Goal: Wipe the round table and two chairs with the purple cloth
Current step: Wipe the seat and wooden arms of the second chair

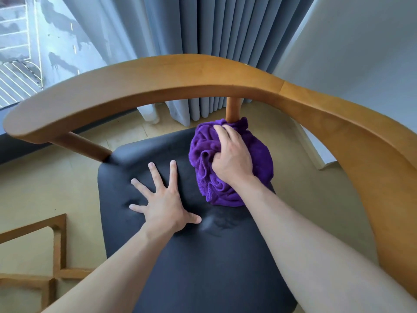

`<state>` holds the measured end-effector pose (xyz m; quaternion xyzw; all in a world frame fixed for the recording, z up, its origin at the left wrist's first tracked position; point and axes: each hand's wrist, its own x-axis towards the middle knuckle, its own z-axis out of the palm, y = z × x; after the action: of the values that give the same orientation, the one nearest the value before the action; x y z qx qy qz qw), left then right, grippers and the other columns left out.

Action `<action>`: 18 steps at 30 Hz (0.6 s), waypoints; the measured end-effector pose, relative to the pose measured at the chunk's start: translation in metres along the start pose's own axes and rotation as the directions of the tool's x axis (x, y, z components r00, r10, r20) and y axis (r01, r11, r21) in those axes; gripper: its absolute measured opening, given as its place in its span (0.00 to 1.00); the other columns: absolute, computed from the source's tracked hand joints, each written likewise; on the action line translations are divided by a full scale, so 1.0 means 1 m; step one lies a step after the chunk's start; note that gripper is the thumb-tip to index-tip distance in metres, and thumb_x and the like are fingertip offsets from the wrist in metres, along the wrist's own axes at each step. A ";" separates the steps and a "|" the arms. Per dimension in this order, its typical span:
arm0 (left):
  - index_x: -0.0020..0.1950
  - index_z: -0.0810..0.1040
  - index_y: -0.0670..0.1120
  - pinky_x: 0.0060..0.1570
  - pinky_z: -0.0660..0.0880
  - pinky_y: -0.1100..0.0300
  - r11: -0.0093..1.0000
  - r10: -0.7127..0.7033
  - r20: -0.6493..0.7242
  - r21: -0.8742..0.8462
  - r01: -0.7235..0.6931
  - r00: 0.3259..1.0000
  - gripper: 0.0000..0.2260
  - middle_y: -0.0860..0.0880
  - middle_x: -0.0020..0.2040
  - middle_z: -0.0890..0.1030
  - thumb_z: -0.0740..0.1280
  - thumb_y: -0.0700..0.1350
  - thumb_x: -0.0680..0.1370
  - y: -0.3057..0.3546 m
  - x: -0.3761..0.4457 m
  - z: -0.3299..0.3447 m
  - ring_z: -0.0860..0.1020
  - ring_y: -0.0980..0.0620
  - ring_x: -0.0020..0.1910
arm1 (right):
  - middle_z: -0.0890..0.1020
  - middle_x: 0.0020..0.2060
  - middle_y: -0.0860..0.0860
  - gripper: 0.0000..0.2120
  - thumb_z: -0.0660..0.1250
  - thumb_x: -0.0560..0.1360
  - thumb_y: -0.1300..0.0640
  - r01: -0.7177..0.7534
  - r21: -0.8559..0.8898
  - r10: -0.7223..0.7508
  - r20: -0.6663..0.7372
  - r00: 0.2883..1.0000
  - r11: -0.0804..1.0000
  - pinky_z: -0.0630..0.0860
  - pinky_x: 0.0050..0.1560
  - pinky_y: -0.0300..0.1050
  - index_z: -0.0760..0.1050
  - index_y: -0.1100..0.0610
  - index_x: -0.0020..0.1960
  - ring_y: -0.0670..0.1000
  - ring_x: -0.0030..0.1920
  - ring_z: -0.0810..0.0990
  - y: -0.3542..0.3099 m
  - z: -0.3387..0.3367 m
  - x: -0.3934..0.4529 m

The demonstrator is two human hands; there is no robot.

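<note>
A chair with a black padded seat (180, 267) and a curved wooden backrest (158, 80) fills the view. The purple cloth (203, 150) lies bunched on the far right part of the seat, against a wooden back post (233, 108). My right hand (232, 157) grips the bunched cloth from above, fingers curled into its folds. My left hand (162, 199) presses flat on the middle of the seat with fingers spread wide, holding nothing. The round table is out of view.
Grey curtains (203, 30) hang behind the chair, with a window and balcony railing (18, 64) at the far left. A wooden frame (56, 245) lies on the floor at the lower left. A white wall (361, 53) stands at the right.
</note>
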<state>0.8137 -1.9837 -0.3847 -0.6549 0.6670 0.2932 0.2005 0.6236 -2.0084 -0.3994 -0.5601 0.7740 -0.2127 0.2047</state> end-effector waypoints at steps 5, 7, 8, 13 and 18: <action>0.73 0.21 0.66 0.64 0.53 0.17 1.000 -0.023 0.016 -0.002 0.023 1.000 0.74 0.51 0.73 0.18 0.84 0.64 0.56 0.003 -0.001 -0.001 0.29 0.26 0.76 | 0.72 0.68 0.55 0.30 0.65 0.68 0.66 -0.221 -0.079 0.211 -0.113 0.971 0.972 0.66 0.72 0.52 0.69 0.57 0.70 0.58 0.69 0.69 0.002 -0.002 -0.033; 0.74 0.23 0.66 0.64 0.51 0.17 0.999 -0.022 0.017 -0.032 0.023 1.000 0.74 0.52 0.74 0.18 0.85 0.62 0.56 0.004 -0.002 -0.001 0.28 0.27 0.76 | 0.71 0.69 0.54 0.29 0.65 0.67 0.66 -0.179 -0.150 0.172 -0.060 0.983 0.972 0.65 0.72 0.52 0.70 0.57 0.69 0.58 0.70 0.67 0.005 -0.005 -0.049; 0.74 0.24 0.67 0.64 0.50 0.17 0.999 -0.021 0.013 -0.048 0.022 1.000 0.74 0.52 0.74 0.19 0.85 0.61 0.56 0.004 -0.002 0.000 0.28 0.27 0.75 | 0.71 0.69 0.53 0.29 0.65 0.67 0.66 -0.164 -0.170 0.161 -0.033 0.986 0.972 0.66 0.71 0.52 0.70 0.57 0.68 0.58 0.70 0.67 0.007 -0.008 -0.058; 0.77 0.27 0.66 0.65 0.50 0.18 0.997 -0.022 0.016 -0.075 0.023 1.000 0.72 0.52 0.76 0.21 0.85 0.58 0.57 0.007 -0.008 -0.003 0.28 0.28 0.76 | 0.73 0.63 0.51 0.26 0.68 0.65 0.63 -0.200 -0.295 0.215 0.018 0.976 0.934 0.72 0.62 0.55 0.72 0.53 0.63 0.57 0.67 0.69 0.009 -0.014 -0.120; 0.82 0.41 0.55 0.67 0.61 0.23 0.982 0.171 -0.070 0.090 -0.164 0.983 0.55 0.46 0.81 0.35 0.78 0.54 0.70 0.017 -0.030 0.009 0.39 0.33 0.80 | 0.73 0.60 0.52 0.22 0.64 0.65 0.62 -0.076 -0.288 0.118 0.132 0.984 0.955 0.68 0.69 0.56 0.72 0.55 0.59 0.57 0.65 0.71 0.018 -0.023 -0.143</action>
<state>0.7977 -1.9557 -0.3695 -0.5983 0.7388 0.2553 0.1762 0.6385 -1.8645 -0.3790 -0.5589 0.8058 -0.0480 0.1896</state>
